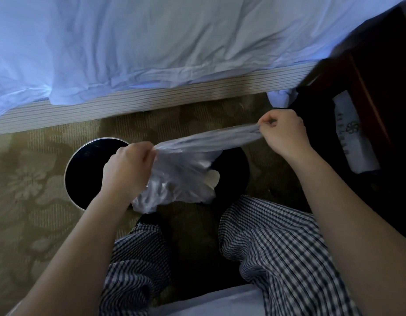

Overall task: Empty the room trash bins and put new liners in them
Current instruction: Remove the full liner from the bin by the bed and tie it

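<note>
Plastic liner point(186, 169), clear and crumpled, hangs stretched between the two hands above the floor, its upper edge pulled into a taut band and the rest sagging in a loose pouch. A pale patch shows through the plastic near its right side. The left hand point(126, 169) has its fingers curled round the liner's lower left end. The right hand point(284, 131), higher and further off, pinches the other end between thumb and bent fingers. Just behind the left hand stands a round black bin point(88, 176) with a silver rim, on patterned olive carpet point(33, 179). The liner overlaps its right edge. A dark round shape behind the pouch is too hidden to tell. Checked trousers point(277, 247) fill the foreground. Beyond lies a bed point(151, 42) with white sheets over a striped base point(151, 96), and a dark wooden nightstand point(368, 76) stands at right.
</note>
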{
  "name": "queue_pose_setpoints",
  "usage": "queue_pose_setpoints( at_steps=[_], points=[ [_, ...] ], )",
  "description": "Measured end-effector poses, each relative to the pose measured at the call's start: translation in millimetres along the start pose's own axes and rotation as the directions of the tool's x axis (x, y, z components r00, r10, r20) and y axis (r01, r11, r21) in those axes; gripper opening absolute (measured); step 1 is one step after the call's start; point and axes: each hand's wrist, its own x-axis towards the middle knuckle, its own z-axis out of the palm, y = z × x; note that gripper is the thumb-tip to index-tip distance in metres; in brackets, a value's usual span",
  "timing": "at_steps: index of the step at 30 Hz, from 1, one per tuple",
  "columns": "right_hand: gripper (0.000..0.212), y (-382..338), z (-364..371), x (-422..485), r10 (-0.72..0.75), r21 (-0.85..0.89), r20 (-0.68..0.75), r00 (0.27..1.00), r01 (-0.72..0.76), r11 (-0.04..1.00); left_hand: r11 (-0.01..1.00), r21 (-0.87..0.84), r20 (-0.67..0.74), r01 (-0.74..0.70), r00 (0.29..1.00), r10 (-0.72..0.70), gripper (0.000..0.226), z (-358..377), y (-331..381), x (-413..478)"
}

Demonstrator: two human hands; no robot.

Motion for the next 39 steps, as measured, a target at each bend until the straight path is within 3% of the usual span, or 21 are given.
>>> queue_pose_setpoints(
  at_steps=[3, 6, 7, 10, 13, 16, 18, 20, 24, 30, 34, 39],
  points=[
    [0.014, 2, -4, 1, -0.016, -0.025, -0.012, 1.000, 0.016, 1.000, 0.997, -0.001, -0.139, -0.080, 0.987, 0.079, 0.026, -2, 5, -2],
    [0.009, 1, 3, 1, -0.181, -0.033, 0.016, 0.983, 0.182, 0.983, 0.956, -0.031, -0.161, -0.293, 0.945, 0.285, 0.025, 1, 8, -2],
    [0.017, 1, 7, 2, -0.243, -0.074, 0.039, 0.969, 0.246, 0.967, 0.926, -0.043, -0.130, -0.375, 0.921, 0.366, 0.025, 3, 9, -2],
    [0.072, -10, 14, -5, -0.373, -0.200, 0.229, 0.899, 0.418, 0.886, 0.856, -0.104, 0.035, -0.506, 0.859, 0.511, 0.032, 14, 10, -3],
    [0.101, -23, 24, -22, -0.572, -0.054, 0.412, 0.709, 0.646, 0.762, 0.825, -0.117, 0.084, -0.553, 0.822, 0.563, 0.035, 18, 13, -3],
    [0.088, -28, 40, -36, -0.611, -0.077, 0.540, 0.579, 0.757, 0.649, 0.803, -0.094, 0.075, -0.588, 0.800, 0.595, 0.037, 18, 17, -3],
    [0.052, -28, 47, -37, -0.633, -0.154, 0.524, 0.569, 0.795, 0.587, 0.813, -0.112, 0.089, -0.571, 0.809, 0.581, 0.030, 16, 17, -4],
    [0.008, -27, 47, -33, -0.661, -0.126, 0.455, 0.597, 0.778, 0.616, 0.843, -0.117, 0.076, -0.525, 0.841, 0.535, 0.019, 15, 17, -4],
    [0.021, -29, 39, -32, -0.561, 0.009, 0.448, 0.696, 0.624, 0.781, 0.934, -0.145, 0.023, -0.328, 0.942, 0.334, 0.028, 13, 17, -4],
    [0.028, -29, 37, -28, -0.497, 0.300, 0.418, 0.761, 0.401, 0.866, 0.951, -0.233, 0.012, -0.202, 0.977, 0.211, 0.038, 11, 22, -2],
    [0.031, -19, 37, -19, -0.429, 0.271, 0.366, 0.826, 0.346, 0.898, 0.933, -0.330, 0.022, -0.142, 0.987, 0.158, 0.040, 10, 26, -2],
    [0.034, -10, 36, -12, -0.292, 0.136, 0.296, 0.910, 0.262, 0.955, 0.886, -0.463, 0.203, -0.003, 0.973, 0.109, 0.041, 12, 24, -1]
  ],
)
